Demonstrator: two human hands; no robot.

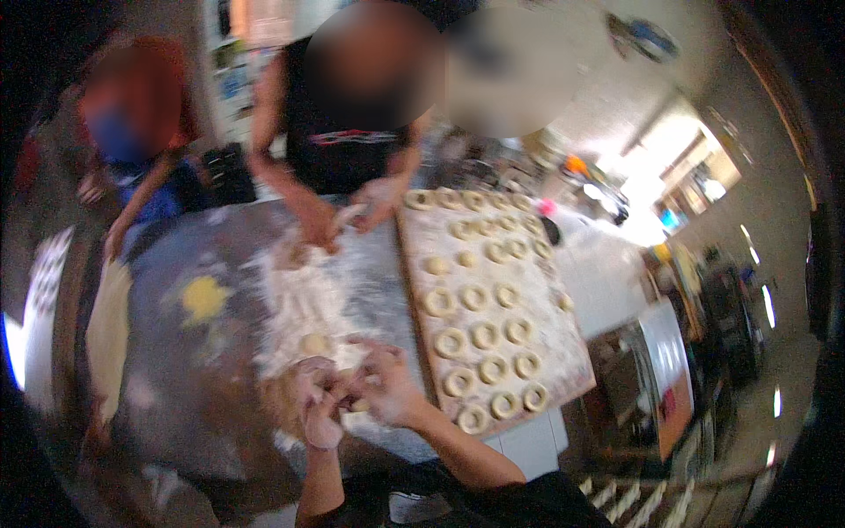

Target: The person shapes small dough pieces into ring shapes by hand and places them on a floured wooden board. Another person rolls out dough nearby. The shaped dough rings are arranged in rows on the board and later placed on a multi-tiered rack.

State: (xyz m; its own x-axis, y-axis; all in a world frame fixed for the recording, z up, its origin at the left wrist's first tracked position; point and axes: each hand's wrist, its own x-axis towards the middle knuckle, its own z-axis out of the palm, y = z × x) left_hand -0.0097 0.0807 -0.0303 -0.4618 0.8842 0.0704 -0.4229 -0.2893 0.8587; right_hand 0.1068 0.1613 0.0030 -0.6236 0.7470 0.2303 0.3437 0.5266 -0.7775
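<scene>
Over the floured part of the dark table point(211, 387), my left hand point(320, 398) and my right hand point(387, 385) come close together. Both are closed, with the fingers curled round a pale piece of dough point(359, 405) between them; motion blur and the fingers hide most of its shape. Just beyond my left hand, a small round of dough point(315, 344) lies in the white flour point(304, 304). To the right of my hands, a floured wooden board point(550, 304) carries rows of dough rings point(484, 335) and a few rounds without a visible hole.
Across the table, a person in a black shirt point(348, 150) works dough with both hands. Another person point(145, 132) stands at the far left beside a long pale sheet point(110, 330). A yellow patch point(204, 299) lies on the table. White tiles point(537, 440) border the board.
</scene>
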